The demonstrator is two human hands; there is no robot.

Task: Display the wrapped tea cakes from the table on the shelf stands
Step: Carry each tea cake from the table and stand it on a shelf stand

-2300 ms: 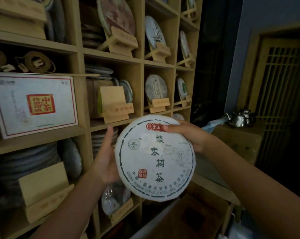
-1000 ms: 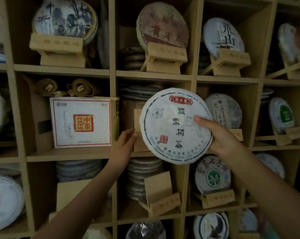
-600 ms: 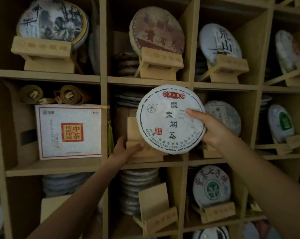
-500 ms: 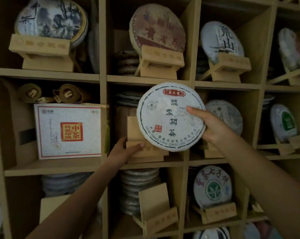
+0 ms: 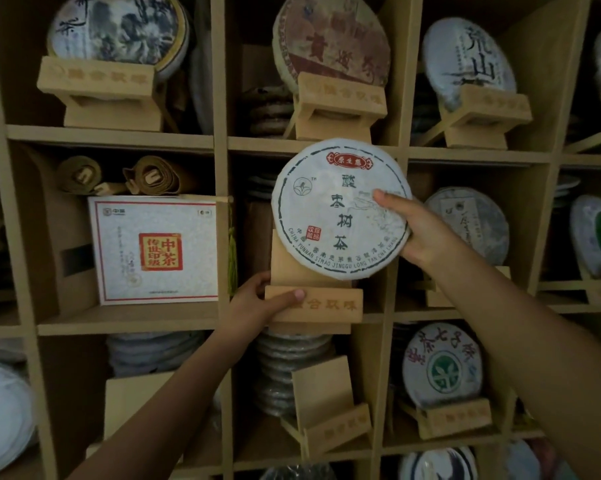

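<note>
the right hand grips the wrapped tea cake by its right edge, thumb across the face, holding it upright in front of the middle cubby of the wooden shelf. the cake's upper rim overlaps the shelf board above; its lower rim sits against the back plate of the wooden stand, above the front lip, whether seated in the slot cannot be told. the left hand grasps the stand's left end, thumb laid along the front lip. the stand fills most of the cubby's width, with the upright divider close on its left.

readable on the wrapper: "china yunnan simao jinggu long tan cha chang", a red banner at top, a column of four large chinese characters, a red seal at lower left. the stand's lip carries carved characters.

one white box with a red square seal stands in the cubby to the left, two paper rolls on top of it. one empty stand is in the cubby below.
</note>
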